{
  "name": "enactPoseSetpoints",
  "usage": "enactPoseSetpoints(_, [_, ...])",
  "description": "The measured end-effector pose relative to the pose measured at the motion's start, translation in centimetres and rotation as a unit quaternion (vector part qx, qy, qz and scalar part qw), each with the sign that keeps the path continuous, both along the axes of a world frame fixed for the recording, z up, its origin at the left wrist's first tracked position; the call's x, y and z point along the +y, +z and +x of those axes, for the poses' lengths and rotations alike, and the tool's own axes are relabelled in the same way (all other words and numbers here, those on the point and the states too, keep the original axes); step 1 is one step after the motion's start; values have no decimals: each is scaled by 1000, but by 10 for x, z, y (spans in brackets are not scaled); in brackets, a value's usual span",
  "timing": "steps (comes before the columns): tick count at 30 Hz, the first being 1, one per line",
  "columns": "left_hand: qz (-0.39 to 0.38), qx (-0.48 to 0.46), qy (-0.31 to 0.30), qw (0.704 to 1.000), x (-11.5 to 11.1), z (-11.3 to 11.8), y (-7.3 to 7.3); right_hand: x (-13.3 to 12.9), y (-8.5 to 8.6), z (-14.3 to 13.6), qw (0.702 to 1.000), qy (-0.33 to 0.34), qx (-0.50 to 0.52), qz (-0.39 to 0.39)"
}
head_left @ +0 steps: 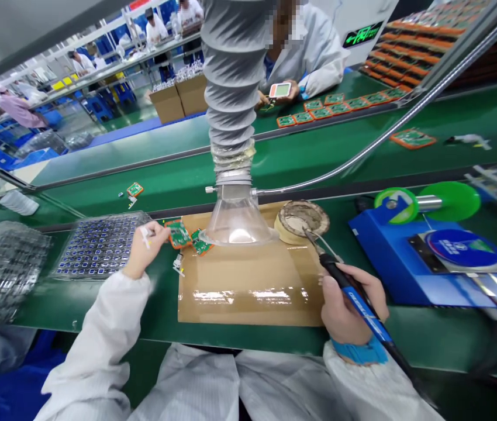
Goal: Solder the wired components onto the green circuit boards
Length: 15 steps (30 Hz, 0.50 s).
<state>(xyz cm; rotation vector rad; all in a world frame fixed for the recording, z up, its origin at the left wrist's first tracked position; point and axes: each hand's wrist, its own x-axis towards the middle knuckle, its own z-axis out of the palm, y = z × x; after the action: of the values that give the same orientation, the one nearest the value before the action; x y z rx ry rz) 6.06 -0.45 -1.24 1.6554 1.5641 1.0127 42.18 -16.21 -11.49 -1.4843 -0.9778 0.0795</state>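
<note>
My left hand [147, 244] is closed at the left of the brown board [248, 280], its fingertips on the edge of a green circuit board with an orange rim [179, 233]. A small white piece [145, 236] shows against this hand. Another circuit board [202, 242] lies beside it, partly under the clear fume hood [238, 219]. My right hand [354, 301] grips a blue and black soldering iron [356, 298]; the iron's tip is at the round, crusted bowl [302, 221]. A white connector with wires [179, 265] lies below the boards.
A tray of small blue parts [99, 245] lies at the left, by stacked clear trays [3, 269]. A blue machine with green reels [432, 245] stands right. Across the bench, a person holds a white device [280, 90] behind a row of circuit boards [338, 109].
</note>
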Motion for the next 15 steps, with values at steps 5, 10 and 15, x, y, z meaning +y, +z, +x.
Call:
enactPoseSetpoints(5, [-126, -153, -132, 971, -75, 56, -30, -18, 5, -21, 999, 18, 23, -20])
enactPoseSetpoints(10, [-20, 32, -292, 956, -82, 85, -59, -25, 8, -53, 969, 198, 74, -126])
enactPoseSetpoints(15, [42, 184, -330, 925, -64, 50, -50, -23, 9, -66, 914, 356, -31, -192])
